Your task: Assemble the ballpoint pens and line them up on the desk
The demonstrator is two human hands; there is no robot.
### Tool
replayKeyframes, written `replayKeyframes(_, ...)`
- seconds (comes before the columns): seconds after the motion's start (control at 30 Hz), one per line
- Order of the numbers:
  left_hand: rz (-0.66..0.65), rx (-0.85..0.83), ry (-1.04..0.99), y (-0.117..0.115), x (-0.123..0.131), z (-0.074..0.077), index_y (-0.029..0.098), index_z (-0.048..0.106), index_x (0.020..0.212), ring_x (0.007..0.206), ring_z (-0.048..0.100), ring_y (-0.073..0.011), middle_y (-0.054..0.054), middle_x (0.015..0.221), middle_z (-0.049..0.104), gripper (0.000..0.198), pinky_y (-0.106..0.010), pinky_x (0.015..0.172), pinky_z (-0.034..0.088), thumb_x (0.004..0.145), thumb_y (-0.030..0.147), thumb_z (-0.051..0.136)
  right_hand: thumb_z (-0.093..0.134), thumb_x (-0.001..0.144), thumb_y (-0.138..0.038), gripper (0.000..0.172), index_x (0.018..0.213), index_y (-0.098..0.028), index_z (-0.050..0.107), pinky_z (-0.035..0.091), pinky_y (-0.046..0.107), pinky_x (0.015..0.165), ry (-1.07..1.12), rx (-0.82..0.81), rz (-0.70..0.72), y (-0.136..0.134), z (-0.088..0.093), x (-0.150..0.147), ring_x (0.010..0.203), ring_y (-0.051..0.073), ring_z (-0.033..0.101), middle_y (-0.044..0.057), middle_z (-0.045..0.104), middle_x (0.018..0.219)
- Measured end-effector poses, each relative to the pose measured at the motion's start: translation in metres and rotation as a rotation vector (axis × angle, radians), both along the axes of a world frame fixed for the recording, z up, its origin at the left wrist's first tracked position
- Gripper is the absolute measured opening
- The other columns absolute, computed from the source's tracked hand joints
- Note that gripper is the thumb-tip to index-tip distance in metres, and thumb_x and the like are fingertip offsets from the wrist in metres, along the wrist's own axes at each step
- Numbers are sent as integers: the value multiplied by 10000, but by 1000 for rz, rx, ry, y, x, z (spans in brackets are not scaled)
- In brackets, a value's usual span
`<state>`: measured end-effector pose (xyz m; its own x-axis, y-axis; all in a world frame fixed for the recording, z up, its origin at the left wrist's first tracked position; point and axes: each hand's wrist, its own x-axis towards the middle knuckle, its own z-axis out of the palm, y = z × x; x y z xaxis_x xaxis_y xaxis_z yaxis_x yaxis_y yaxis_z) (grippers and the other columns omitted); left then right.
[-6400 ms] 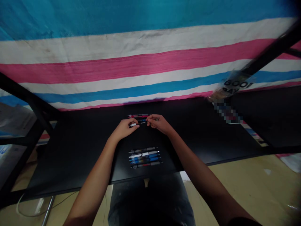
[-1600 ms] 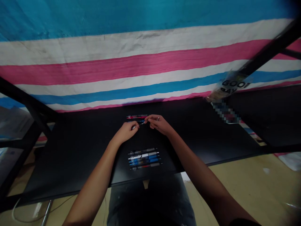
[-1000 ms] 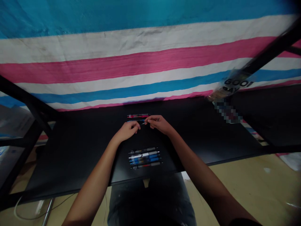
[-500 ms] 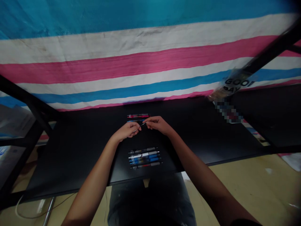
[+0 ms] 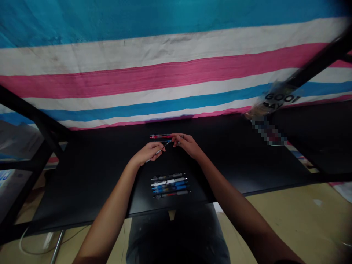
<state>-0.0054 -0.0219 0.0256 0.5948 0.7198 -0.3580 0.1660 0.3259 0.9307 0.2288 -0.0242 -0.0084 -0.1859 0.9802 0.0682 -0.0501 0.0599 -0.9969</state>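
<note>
Black counter [image 5: 82,190] w/ blue-white-pink striped tarp [image 5: 165,79] behind, slim pen [image 5: 162,147] b/w my hands.
Smooth matte top, tan floor [image 5: 288,223] below. Row of plastic pens [image 5: 169,185] lies side by side nearer me, thin stack of pens [image 5: 160,136] further off, both apart from my hands. Pen runs on a slant, held above the counter: L fingers [image 5: 155,151] closed round its barrel, R fingers [image 5: 176,138] pinched narrow at its far end.
</note>
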Motion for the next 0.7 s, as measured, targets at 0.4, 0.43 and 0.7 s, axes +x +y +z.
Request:
replayKeyframes(0.4,25,10,16,-1,1,3,147,633,955,444,303,-45,54,619,420,268,-175,437,170,935,414,613,589,926,-646,494,972,-194,783,354,282,565,-86,120,-198,-7,8,-2,567,135,443,-20,484,594)
replayKeyframes(0.43,25,9,17,-1,1,3,146,634,954,445,304,-46,54,620,420,271,-175,437,171,933,416,614,594,927,-638,477,956,-196,771,347,281,563,-47,111,-194,-7,7,-3,567,135,440,-22,477,594)
replayKeyframes(0.7,12,4,22,-1,2,2,147,640,950,449,302,-46,58,623,412,295,-173,435,168,912,439,634,653,927,-559,354,909,-212,723,337,275,595,127,61,-120,-6,1,-7,594,125,439,-27,494,640)
